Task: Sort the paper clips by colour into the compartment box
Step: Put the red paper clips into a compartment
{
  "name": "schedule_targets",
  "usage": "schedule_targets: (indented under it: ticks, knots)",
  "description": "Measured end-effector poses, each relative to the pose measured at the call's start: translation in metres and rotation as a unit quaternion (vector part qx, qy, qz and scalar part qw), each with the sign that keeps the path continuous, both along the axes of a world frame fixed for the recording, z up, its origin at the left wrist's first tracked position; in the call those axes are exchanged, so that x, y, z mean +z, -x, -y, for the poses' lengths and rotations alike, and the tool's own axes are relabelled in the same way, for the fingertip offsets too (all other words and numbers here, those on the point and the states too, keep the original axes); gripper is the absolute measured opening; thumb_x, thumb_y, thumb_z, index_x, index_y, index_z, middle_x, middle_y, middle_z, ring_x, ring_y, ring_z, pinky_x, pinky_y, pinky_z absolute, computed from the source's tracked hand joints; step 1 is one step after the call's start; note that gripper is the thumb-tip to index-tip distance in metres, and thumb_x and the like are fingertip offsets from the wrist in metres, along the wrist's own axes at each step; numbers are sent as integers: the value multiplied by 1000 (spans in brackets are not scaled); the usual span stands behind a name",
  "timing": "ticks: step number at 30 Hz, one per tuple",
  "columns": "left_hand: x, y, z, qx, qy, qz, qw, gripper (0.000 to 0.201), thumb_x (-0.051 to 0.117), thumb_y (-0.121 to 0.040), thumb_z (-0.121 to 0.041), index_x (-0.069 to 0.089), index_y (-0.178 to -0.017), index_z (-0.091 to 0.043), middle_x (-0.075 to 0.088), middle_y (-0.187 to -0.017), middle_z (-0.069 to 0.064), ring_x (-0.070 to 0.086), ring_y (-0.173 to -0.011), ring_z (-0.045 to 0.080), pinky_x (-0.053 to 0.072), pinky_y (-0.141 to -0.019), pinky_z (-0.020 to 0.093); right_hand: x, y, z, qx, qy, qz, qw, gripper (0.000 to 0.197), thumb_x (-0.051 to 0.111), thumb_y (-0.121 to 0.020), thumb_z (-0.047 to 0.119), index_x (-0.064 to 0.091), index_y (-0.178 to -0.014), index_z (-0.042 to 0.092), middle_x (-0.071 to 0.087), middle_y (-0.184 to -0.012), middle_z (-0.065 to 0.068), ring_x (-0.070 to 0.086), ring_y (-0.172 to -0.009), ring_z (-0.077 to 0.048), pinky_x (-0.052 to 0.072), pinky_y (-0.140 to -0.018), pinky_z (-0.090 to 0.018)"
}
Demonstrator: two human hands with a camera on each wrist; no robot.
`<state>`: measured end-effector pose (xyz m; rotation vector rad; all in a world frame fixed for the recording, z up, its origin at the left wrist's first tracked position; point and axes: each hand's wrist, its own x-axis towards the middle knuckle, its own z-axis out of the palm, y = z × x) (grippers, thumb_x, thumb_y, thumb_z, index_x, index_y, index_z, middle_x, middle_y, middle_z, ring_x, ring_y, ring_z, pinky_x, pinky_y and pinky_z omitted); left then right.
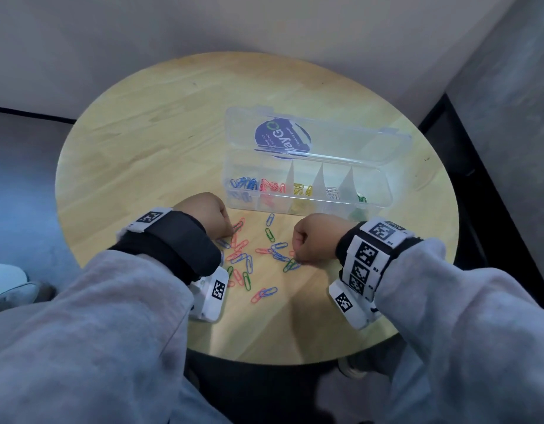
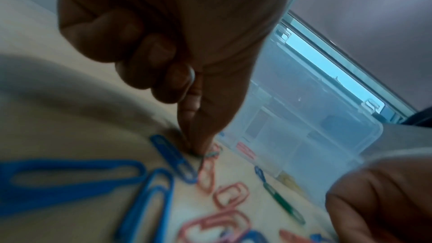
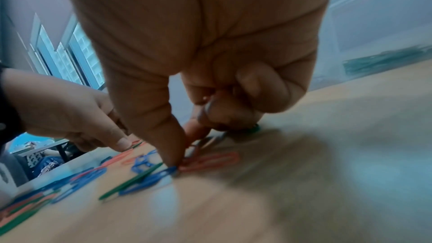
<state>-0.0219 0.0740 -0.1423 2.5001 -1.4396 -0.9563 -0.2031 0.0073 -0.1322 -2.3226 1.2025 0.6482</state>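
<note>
Round pale wooden table point(image 1: 160, 123), near edge first: left hand point(image 1: 203, 214) and right hand point(image 1: 315, 238), fingertips pinched down among loose blue, red and green wire paper clips point(image 1: 249, 261). Whether either pinch holds a clip, unclear. Beyond, open clear plastic compartment box point(image 1: 384, 195), clips colour-sorted inside.

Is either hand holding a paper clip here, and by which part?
Left hand pinches a clip's end on the table; colour unclear. Right hand pinches a blue clip by its end.
</note>
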Motion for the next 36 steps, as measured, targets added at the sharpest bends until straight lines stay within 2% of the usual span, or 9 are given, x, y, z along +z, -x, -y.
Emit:
schedule_targets:
  ticks: [6, 13, 16, 20, 25, 27, 30, 33, 36]
  knots:
    - [15, -10, -6, 26, -7, -72, 997, 12, 69, -76, -22, 68, -76, -10, 57, -64, 3, 48, -65, 21, 38, -68, 26, 1, 13, 3, -98, -90, 81, 988, 20, 63, -75, 12, 53, -60, 19, 67, -68, -3, 57, -61, -15, 51, -65, -28]
    - [32, -17, -21, 124, 95, -310, 938, 29, 57, -82, 6, 48, -60, -11, 62, -61, 7, 53, -48, 9, 45, -48, 13, -1, 12, -3, -249, -305, 310, 865, 28, 41, -85, -17, 44, -71, 7, 47, -43, -6, 40, -40, -18, 31, -45, -26]
    - [38, -17, -25, 152, 120, -385, 903, 27, 48, -86, 10, 54, -75, -14, 61, -47, -1, 52, -37, 3, 42, -40, 11, 1, 8, -7, -273, -321, 326, 846, 30, 35, -87, -16, 53, -82, 7, 44, -46, -5, 41, -36, -13, 33, -36, -18]
    - [42, -17, -31, 154, 91, -439, 880, 42, 36, -87, 7, 63, -97, -24, 55, -50, 1, 47, -37, 6, 39, -39, 12, 6, 3, -8, -306, -313, 326, 838, 32, 30, -88, -9, 55, -72, 5, 40, -61, -7, 41, -48, -14, 37, -39, -18]
    - [40, -17, -33, 206, 72, -450, 866, 36, 28, -86, 2, 61, -79, -10, 50, -66, 5, 48, -39, 6, 38, -37, 11, 11, -3, -9, -335, -308, 300, 838, 26, 35, -93, 0, 49, -71, 5, 39, -65, -7, 39, -53, -16, 38, -38, -18]
    - [38, -16, -31, 215, 62, -430, 875, 31, 31, -87, 1, 57, -72, -8, 50, -66, 5, 49, -38, 6, 38, -37, 11, 11, -7, -10, -295, -271, 285, 871, 24, 45, -92, 2, 46, -69, 8, 41, -64, -7, 40, -52, -16, 39, -39, -18]
    - [33, -14, -26, 190, 26, -299, 935, 23, 47, -86, -9, 54, -64, -10, 44, -61, 3, 39, -40, 11, 31, -40, 16, 13, -15, -8, -129, -127, 182, 967, 24, 62, -87, 21, 46, -68, 18, 49, -59, 1, 45, -50, -13, 39, -49, -21]
    - [24, -14, -25, 61, -17, -77, 995, 20, 59, -83, -27, 64, -70, -12, 50, -68, 5, 45, -59, 21, 34, -56, 23, 16, -29, -7, -52, -83, 147, 984, 30, 68, -83, 25, 43, -66, 20, 46, -60, 6, 42, -52, -11, 33, -50, -21]
    - [17, -10, -25, 16, -14, -10, 1000, 29, 67, -77, -37, 71, -88, -10, 66, -86, 7, 61, -86, 25, 41, -71, 28, 16, -45, -8, 8, -16, 135, 991, 9, 65, -84, 21, 56, -84, 21, 43, -66, 11, 46, -70, -15, 34, -55, -23]
